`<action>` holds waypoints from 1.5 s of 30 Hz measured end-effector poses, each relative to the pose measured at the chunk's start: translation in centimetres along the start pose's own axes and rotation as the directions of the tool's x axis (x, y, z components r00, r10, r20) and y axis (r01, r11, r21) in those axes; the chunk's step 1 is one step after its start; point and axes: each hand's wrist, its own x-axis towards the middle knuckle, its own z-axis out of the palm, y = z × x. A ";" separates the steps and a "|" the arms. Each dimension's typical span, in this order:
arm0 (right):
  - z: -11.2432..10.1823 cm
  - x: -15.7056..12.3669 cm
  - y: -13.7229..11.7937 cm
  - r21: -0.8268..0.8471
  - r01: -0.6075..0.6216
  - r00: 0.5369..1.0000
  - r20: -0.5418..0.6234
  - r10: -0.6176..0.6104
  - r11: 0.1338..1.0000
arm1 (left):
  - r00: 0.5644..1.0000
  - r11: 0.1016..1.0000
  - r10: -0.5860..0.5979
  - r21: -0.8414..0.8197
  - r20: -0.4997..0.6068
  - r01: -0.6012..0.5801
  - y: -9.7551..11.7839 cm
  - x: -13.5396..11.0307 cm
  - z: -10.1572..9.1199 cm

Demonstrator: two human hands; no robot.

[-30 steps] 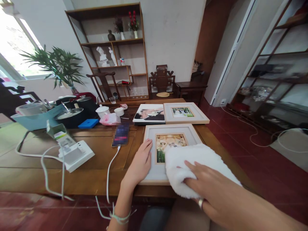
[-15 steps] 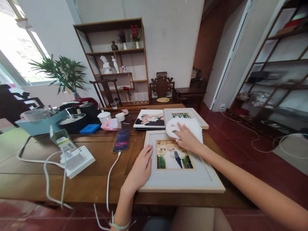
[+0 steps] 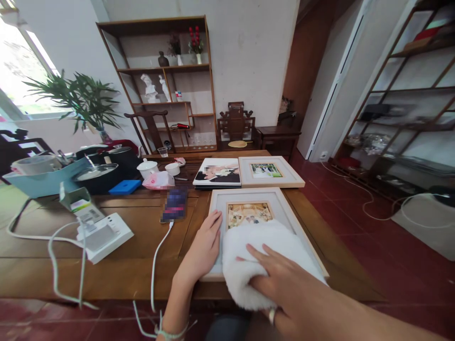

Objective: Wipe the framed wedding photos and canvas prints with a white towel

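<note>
A white-framed photo (image 3: 249,201) lies flat at the near edge of the wooden table (image 3: 142,237). My left hand (image 3: 202,246) rests flat on the frame's left border, fingers stretched out. My right hand (image 3: 280,284) presses a fluffy white cloth (image 3: 249,251) onto the near half of the frame, fingers spread over the cloth. The cloth hides the lower part of the picture.
Behind lie a second framed photo (image 3: 270,171) and a photo album (image 3: 217,173). A phone (image 3: 174,204) with a white cable, a white power strip (image 3: 103,232), pots, a blue basin (image 3: 42,175) and cups fill the left side. Shelves and chairs stand beyond.
My right hand has drawn the cloth from the frame's far top edge back to its near half. My left hand has stayed on the left border.
</note>
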 end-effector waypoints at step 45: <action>-2.1 14.2 8.9 -0.482 0.145 0.909 -0.280 -0.309 0.864 | 0.997 0.996 0.013 -0.084 -0.075 -0.019 0.4 0.1 -0.3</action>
